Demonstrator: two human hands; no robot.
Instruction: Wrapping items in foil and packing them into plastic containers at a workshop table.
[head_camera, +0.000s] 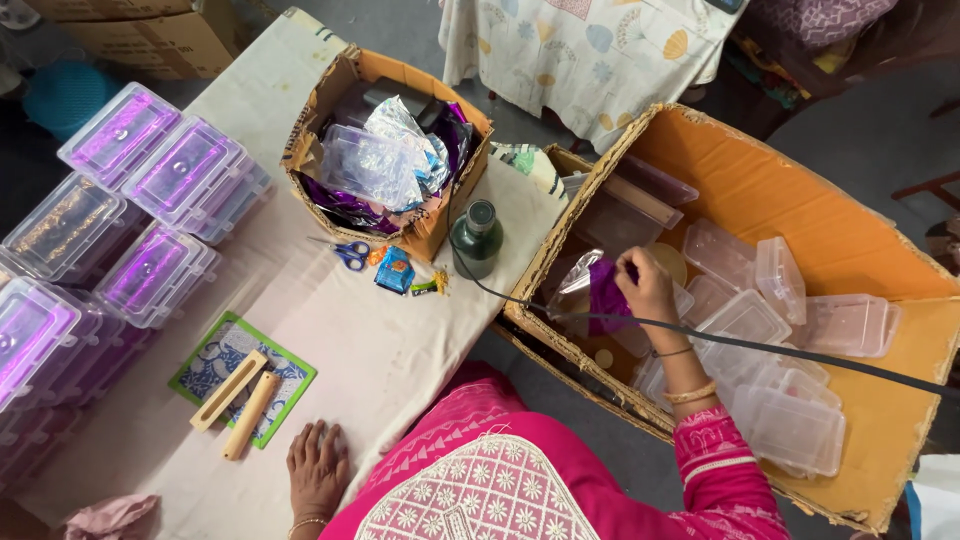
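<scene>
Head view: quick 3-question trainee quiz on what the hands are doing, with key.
1. True or false: the left hand lies flat on the table.
2. The right hand grips: A) scissors B) purple item in clear wrap C) dark bottle
3. Fill in: the right hand is inside the large ___ box of clear containers.

Key: 1 true; 2 B; 3 cardboard.

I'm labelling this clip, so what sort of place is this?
Probably a home packing workspace: stacked clear lidded boxes on a cloth-covered table, a large cardboard carton full of empty plastic containers, and the right hand reaching into it.
</scene>
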